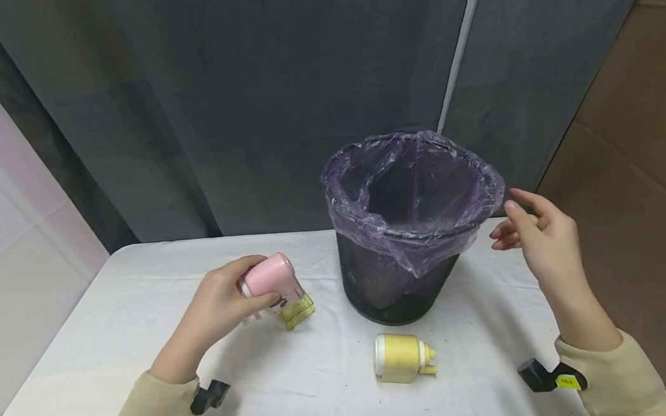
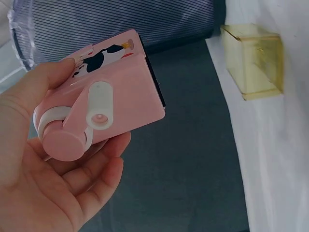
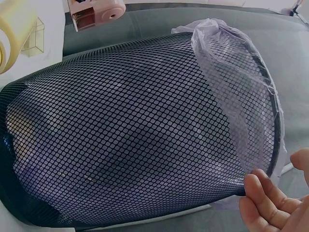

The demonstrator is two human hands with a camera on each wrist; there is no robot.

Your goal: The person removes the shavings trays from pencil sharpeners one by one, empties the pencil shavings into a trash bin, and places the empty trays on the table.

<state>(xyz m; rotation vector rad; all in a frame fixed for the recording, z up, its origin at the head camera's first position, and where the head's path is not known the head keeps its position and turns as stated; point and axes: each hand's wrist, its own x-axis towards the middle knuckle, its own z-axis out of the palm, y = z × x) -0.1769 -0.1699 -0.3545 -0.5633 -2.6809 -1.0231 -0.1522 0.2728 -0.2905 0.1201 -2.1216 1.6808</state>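
Head pic bright, soft shadows on tbl (image 1: 310, 403), glints on bag (image 1: 416, 255), wrist pics dimmer

Through the left wrist view I see the left hand (image 2: 55, 191) gripping a pink device (image 2: 137, 89), thumb against its printed face, fingers curled along the opposite side. A white peg (image 2: 100, 104) and round pink knob (image 2: 64, 143) face me. Beyond, I see a dark mesh bin (image 2: 130, 19), a translucent yellow box (image 2: 256, 63) on the white bench (image 2: 275, 150), and grey cloth (image 2: 181, 159).
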